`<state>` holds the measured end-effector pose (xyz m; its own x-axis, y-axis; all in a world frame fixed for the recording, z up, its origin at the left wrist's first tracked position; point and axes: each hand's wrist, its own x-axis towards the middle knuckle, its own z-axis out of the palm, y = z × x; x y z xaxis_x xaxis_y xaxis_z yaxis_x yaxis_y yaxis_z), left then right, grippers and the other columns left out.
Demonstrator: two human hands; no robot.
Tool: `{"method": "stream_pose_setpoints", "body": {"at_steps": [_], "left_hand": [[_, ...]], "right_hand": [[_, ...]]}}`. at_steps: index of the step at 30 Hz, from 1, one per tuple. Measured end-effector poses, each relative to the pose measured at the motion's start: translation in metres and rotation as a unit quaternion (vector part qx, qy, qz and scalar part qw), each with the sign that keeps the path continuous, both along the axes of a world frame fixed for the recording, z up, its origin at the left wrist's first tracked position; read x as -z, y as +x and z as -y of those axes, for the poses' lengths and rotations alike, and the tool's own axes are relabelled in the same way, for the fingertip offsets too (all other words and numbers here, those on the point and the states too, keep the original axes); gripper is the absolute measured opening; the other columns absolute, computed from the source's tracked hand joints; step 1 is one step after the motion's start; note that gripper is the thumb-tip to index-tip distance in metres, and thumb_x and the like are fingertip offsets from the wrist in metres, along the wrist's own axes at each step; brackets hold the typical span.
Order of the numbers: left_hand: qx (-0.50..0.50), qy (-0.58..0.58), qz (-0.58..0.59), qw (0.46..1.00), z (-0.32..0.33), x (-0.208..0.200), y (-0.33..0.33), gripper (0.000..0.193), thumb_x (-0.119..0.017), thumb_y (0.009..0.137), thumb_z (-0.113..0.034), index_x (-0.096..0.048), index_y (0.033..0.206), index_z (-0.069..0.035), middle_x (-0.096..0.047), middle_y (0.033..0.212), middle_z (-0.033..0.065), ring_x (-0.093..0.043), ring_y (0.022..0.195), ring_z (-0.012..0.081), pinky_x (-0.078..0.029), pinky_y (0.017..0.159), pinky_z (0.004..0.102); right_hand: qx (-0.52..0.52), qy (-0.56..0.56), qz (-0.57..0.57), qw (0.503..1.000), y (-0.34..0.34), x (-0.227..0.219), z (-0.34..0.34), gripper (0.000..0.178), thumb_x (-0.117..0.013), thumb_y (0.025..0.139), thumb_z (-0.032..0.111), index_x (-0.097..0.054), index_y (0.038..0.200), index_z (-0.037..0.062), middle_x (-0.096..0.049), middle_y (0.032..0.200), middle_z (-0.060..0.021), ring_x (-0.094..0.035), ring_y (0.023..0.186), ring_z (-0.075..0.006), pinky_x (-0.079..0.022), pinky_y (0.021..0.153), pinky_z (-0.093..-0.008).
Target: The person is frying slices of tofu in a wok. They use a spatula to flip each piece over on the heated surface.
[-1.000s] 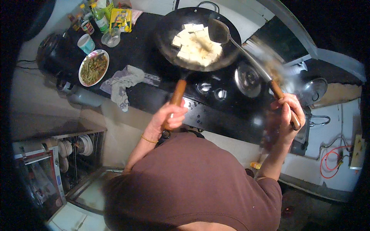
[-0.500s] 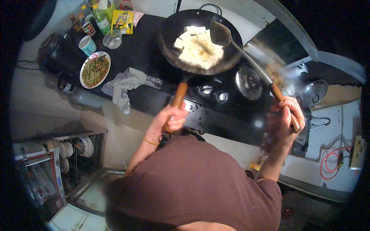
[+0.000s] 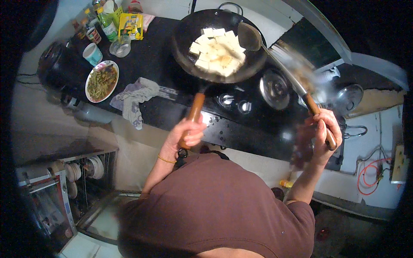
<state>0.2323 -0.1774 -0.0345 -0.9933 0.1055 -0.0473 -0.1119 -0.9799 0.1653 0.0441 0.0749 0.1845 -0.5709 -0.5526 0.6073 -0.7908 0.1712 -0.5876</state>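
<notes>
My left hand [image 3: 188, 131] is wrapped round the wooden handle of a dark wok [image 3: 183, 56] on the stove. Pale tofu pieces [image 3: 219, 51], cut in blocks, lie bunched in the wok with some liquid among them. In my right hand [image 3: 325, 131] is the wooden grip of a long spatula [image 3: 282, 66], fingers closed round it. The spatula's dark, broad blade [image 3: 249, 37] is at the wok's right inner side, beside the tofu rather than under it. Whether the blade touches the wok wall I cannot tell.
Left of the wok are a grey cloth [image 3: 137, 98], a plate [image 3: 89, 91] of cooked green food, a blue-white cup [image 3: 92, 54], bottles [image 3: 106, 26] and a yellow packet [image 3: 131, 26]. A steel lid [image 3: 275, 89] lies right of the stove knobs [image 3: 226, 100]; another lid [image 3: 349, 98] stands farther right.
The spatula blade has shifted slightly left and up, away from the tofu's right edge. The whole view has drifted a little. Both hands keep their holds.
</notes>
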Motion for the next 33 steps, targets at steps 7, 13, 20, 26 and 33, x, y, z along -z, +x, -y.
{"method": "stream_pose_setpoints", "body": {"at_steps": [7,13,20,26,33], "left_hand": [[-0.001,0.017,-0.005,1.0,0.0,-0.001,0.0,0.011,-0.048,0.088,-0.002,-0.043,0.097,-0.005,-0.038,0.064,0.0003,-0.036,0.041,0.0053,-0.034,0.033,0.0205],[-0.002,0.016,0.006,1.0,0.002,-0.002,0.0,0.013,-0.048,0.087,-0.001,-0.039,0.097,-0.003,-0.039,0.067,0.0023,-0.037,0.041,0.0056,-0.035,0.033,0.0209],[-0.002,0.018,0.013,1.0,0.003,-0.002,0.0,0.014,-0.048,0.086,-0.001,-0.04,0.097,-0.002,-0.039,0.067,0.0027,-0.037,0.04,0.0059,-0.036,0.032,0.021],[-0.005,0.025,0.008,1.0,0.002,-0.002,0.0,0.014,-0.049,0.086,0.0,-0.04,0.097,-0.002,-0.039,0.066,0.0026,-0.037,0.04,0.0057,-0.036,0.032,0.0207],[-0.003,0.031,0.007,0.999,0.002,0.002,0.0,0.013,-0.048,0.087,0.0,-0.041,0.098,-0.001,-0.039,0.065,0.0025,-0.037,0.04,0.0061,-0.037,0.033,0.0208]], "right_hand": [[0.011,-0.001,0.008,1.0,0.002,-0.001,-0.008,0.01,-0.055,0.081,0.004,-0.063,0.084,-0.0013,-0.064,0.078,-0.0104,-0.058,0.072,-0.0167,-0.046,0.069,-0.0289],[0.012,0.005,-0.023,1.0,0.002,-0.003,-0.014,0.011,-0.057,0.082,0.006,-0.063,0.085,-0.0013,-0.064,0.078,-0.0104,-0.058,0.073,-0.0167,-0.047,0.068,-0.029],[0.024,-0.002,-0.01,1.0,0.005,-0.001,-0.02,0.011,-0.057,0.082,0.006,-0.063,0.087,-0.0013,-0.063,0.081,-0.0111,-0.059,0.07,-0.0163,-0.047,0.065,-0.0278],[0.031,-0.005,0.006,0.999,0.007,-0.001,-0.023,0.01,-0.057,0.081,0.004,-0.063,0.086,-0.0019,-0.063,0.081,-0.0116,-0.059,0.071,-0.0166,-0.048,0.066,-0.028],[0.036,0.022,-0.024,0.999,0.007,-0.003,-0.027,0.009,-0.057,0.079,0.0,-0.063,0.084,-0.0026,-0.063,0.081,-0.0123,-0.06,0.072,-0.0187,-0.048,0.068,-0.0279]]}}
